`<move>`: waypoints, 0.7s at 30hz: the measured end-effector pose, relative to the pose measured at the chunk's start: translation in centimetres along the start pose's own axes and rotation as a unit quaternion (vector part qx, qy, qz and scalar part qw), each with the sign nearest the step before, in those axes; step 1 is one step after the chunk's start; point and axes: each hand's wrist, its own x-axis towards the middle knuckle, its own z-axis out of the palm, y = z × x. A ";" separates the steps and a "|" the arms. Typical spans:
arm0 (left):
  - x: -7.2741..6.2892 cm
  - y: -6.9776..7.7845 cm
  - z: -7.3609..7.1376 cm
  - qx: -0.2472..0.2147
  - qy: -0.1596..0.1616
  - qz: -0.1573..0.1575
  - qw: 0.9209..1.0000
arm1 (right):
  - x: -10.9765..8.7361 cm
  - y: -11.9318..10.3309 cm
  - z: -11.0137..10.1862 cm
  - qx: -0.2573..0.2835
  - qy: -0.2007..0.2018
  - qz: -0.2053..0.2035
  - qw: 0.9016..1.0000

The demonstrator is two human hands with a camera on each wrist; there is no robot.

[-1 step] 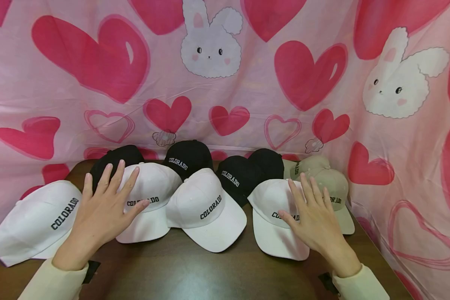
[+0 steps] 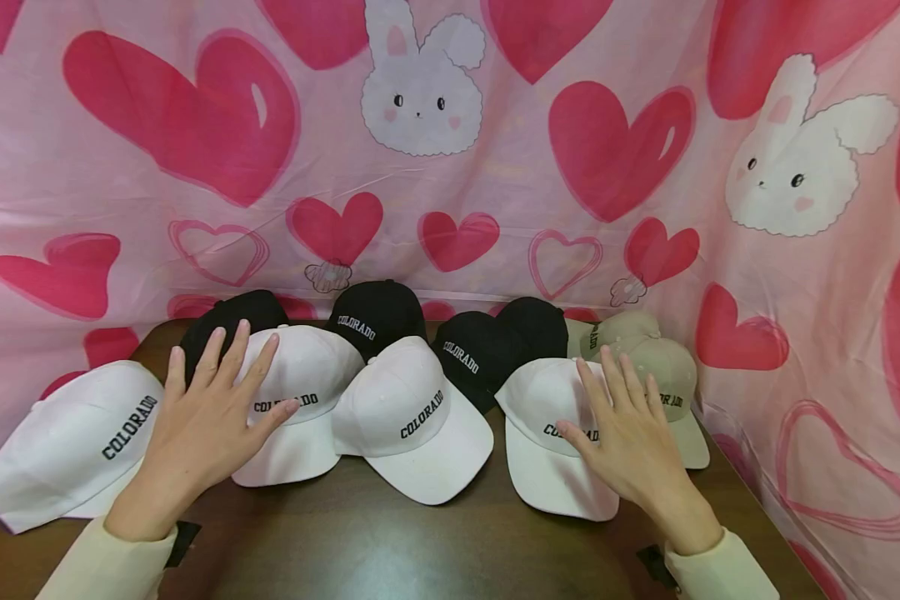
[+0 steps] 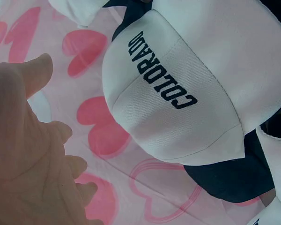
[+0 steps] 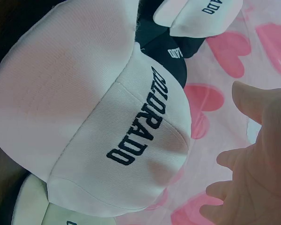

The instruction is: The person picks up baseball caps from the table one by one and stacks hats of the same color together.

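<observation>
My left hand (image 2: 210, 421) is held with spread, straight fingers in front of a white cap (image 2: 300, 358) lettered COLORADO. It holds nothing. A gap shows between that palm and the white cap in the left wrist view. My right hand (image 2: 633, 437), fingers also straight, hovers before another white cap (image 2: 540, 400) and hides part of its lettering. In the right wrist view, that hand stands apart from the cap too. Between the hands sits a third white cap (image 2: 401, 400), brim toward me. One more white cap (image 2: 75, 442) lies tilted at the far left.
Several black caps stand behind, including one at the back middle (image 2: 375, 312) and one right of it (image 2: 472, 350). Beige caps (image 2: 663, 367) overlap at the right. All rest on a brown wooden table (image 2: 390, 550). A pink cloth (image 2: 510, 142) with hearts and rabbits hangs behind and alongside.
</observation>
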 end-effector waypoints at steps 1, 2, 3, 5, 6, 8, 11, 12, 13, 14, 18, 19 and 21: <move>0.0 0.0 0.0 0.000 -0.001 0.000 1.000 | 0.0 0.0 0.0 0.000 0.000 0.000 1.000; 0.0 0.0 0.0 0.001 -0.001 0.000 1.000 | 0.0 0.1 0.0 -0.001 0.000 0.001 1.000; 0.0 0.1 0.0 0.001 -0.002 0.000 1.000 | -0.1 0.1 0.0 -0.001 0.000 0.001 1.000; 0.1 0.1 0.0 0.000 -0.003 -0.001 1.000 | -0.1 0.1 -0.1 -0.002 0.000 0.001 1.000; 0.1 0.1 0.0 0.000 -0.003 -0.001 1.000 | -0.1 0.2 -0.1 -0.002 0.001 0.001 1.000; 0.1 0.2 -0.1 0.000 -0.004 0.000 1.000 | -0.1 0.2 -0.2 -0.005 0.003 0.000 1.000; 0.2 0.2 -0.2 -0.005 0.000 0.003 1.000 | 0.0 0.2 -0.6 -0.002 -0.001 -0.001 1.000; 0.3 0.2 -0.2 -0.007 0.002 0.004 1.000 | 0.1 0.1 -0.8 0.001 -0.003 -0.002 1.000; 0.4 0.3 -0.3 -0.012 0.004 0.007 1.000 | 0.2 0.1 -1.0 0.007 -0.006 -0.003 1.000; 0.5 0.3 -0.3 -0.018 0.006 0.010 1.000 | 0.4 0.0 -1.3 0.014 -0.008 -0.005 1.000; 1.3 0.8 -0.8 -0.053 0.022 0.030 0.998 | 1.1 -0.5 -2.4 0.053 -0.028 -0.011 0.998; 1.6 1.0 -1.0 -0.068 0.025 0.037 0.997 | 1.4 -0.7 -2.7 0.066 -0.035 -0.012 0.997; 2.2 1.4 -1.4 -0.098 0.029 0.047 0.994 | 1.9 -1.1 -3.2 0.088 -0.048 -0.015 0.995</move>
